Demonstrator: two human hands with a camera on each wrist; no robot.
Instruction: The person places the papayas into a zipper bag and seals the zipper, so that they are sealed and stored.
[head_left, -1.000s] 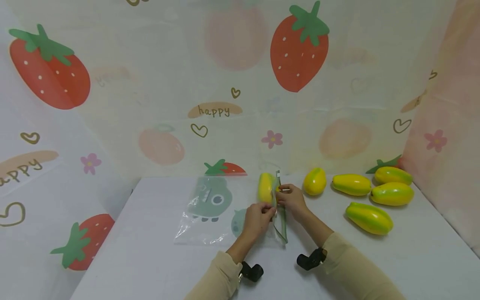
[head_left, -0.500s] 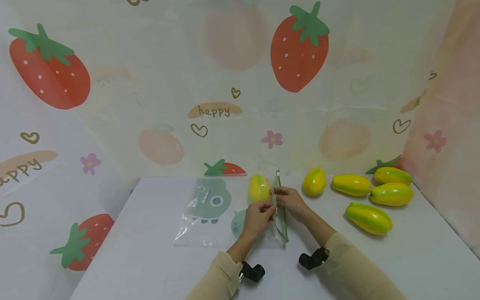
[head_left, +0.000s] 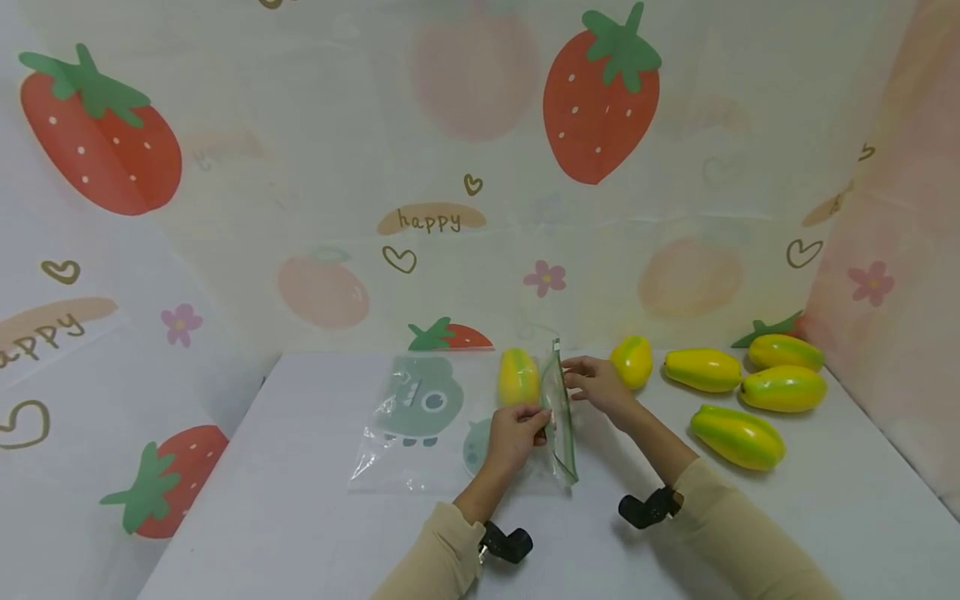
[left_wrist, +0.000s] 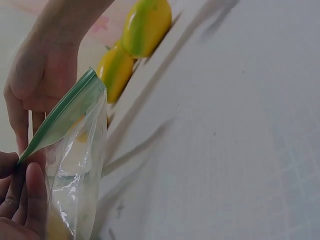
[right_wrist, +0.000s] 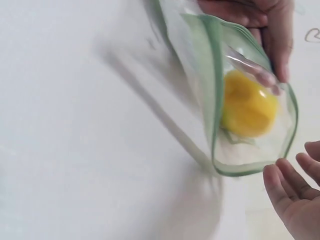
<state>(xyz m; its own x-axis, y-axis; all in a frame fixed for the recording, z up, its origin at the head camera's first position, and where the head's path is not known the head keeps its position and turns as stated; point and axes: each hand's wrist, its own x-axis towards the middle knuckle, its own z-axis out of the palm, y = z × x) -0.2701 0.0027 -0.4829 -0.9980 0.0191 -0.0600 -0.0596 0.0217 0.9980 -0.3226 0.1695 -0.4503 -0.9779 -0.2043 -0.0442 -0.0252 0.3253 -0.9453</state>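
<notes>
A clear zip bag (head_left: 431,396) with a green cartoon print lies on the table, its green-edged mouth standing up and gaping toward the right. Inside it sits a yellow-green papaya (head_left: 517,377), which the right wrist view shows through the opening. My left hand (head_left: 516,437) pinches the bag's edge at the mouth between thumb and fingers. Just right of the mouth, my right hand (head_left: 600,387) holds nothing, its fingers loosely extended. In the right wrist view those fingertips (right_wrist: 272,172) are right at the green rim (right_wrist: 218,100).
Behind my right hand stands another papaya (head_left: 633,360). Several more lie farther right, among them a papaya (head_left: 702,369) toward the back and a papaya (head_left: 738,437) nearer the front. A patterned curtain (head_left: 337,167) backs the white table (head_left: 315,533).
The papaya slid left, deeper into the bag. My right hand let go of it and drew back to the right, out of the mouth. The left hand kept its pinch.
</notes>
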